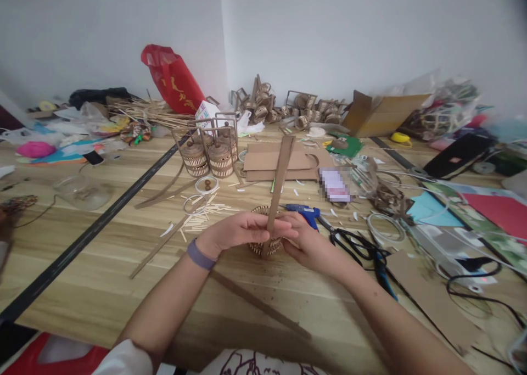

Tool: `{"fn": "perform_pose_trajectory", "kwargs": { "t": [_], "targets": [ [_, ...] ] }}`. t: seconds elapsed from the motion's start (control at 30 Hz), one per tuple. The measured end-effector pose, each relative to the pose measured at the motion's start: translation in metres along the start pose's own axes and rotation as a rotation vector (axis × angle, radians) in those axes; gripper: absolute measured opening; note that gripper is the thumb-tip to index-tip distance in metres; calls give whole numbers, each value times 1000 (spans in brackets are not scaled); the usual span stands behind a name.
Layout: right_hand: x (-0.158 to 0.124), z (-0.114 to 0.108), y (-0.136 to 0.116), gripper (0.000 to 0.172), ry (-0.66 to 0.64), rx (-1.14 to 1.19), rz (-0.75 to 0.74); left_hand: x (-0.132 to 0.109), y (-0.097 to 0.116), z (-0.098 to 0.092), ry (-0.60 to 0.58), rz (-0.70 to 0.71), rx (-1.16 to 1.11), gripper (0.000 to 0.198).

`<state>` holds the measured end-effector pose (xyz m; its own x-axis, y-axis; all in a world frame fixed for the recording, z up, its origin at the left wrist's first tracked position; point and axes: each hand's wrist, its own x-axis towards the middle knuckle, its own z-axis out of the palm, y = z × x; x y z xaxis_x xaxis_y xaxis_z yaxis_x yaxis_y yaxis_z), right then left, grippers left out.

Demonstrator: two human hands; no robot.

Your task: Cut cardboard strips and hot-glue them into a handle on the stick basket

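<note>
At the left, a clear glass bowl (84, 191) is sitting beside a black strip (102, 210) that is running diagonally across the pale wood-grain counter (123, 287). Broad plain wood is showing between that strip and the left forearm. Further in, two round slatted lanterns (208, 156) are standing in thin frames, with short pale sticks (197, 216) lying loose in front of them. The left hand (242, 231) (a purple band on its wrist) is closing its fingers around a small round slatted basket (260, 247), pressing a flat cardboard strip (280, 172) against it; the strip is rising upright. The right hand (307, 242) is clasping the basket's right side. Just beside it, a blue glue gun (303, 211) and black scissors (354, 244) are crowding the counter. A flat cardboard sheet (428, 295) is lying toward the right edge.
</note>
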<state>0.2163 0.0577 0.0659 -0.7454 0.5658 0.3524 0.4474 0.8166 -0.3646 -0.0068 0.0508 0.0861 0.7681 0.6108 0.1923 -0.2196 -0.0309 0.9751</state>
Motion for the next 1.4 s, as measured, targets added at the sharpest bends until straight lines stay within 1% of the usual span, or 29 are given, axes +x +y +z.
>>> {"fn": "perform_pose_trajectory", "kwargs": {
  "t": [0.1, 0.2, 0.27, 0.5, 0.67, 0.77, 0.87, 0.93, 1.03, 1.13, 1.3, 1.4],
  "targets": [
    [-2, 1, 2, 37, 8, 53, -11, 0, -3, -3, -23, 5, -29, 38],
    [-4, 1, 6, 46, 36, 125, -11, 0, -3, -5, -12, -31, -18, 41],
    [-5, 0, 7, 48, 55, 172, -7, 1, -2, -7, -17, -47, -5, 41],
    [-3, -3, 8, 43, 57, 231, -28, 4, -2, -9, -72, -75, 23, 42],
    [-4, -5, 10, 35, 56, 267, -41, 6, 0, -8, -95, -63, 140, 40],
    [-6, -14, 9, 32, 107, 350, 26, 6, 0, -7, -95, -56, 172, 41],
    [-6, -25, -1, 31, 208, 500, 198, 5, 0, -6, -94, -72, 166, 42],
    [-3, -31, -10, 29, 226, 601, 267, 6, 0, -6, -80, -67, 177, 40],
    [6, -30, -24, 31, 187, 741, 263, 7, -1, -7, -48, -29, 266, 35],
    [14, -25, -31, 34, 151, 829, 289, 6, -1, -8, -22, -22, 355, 34],
    [19, -19, -32, 32, 129, 856, 298, 4, -2, -7, 22, -25, 436, 34],
    [20, -15, -33, 26, 170, 849, 317, 4, -3, -5, 45, -29, 441, 32]
  ]
}}
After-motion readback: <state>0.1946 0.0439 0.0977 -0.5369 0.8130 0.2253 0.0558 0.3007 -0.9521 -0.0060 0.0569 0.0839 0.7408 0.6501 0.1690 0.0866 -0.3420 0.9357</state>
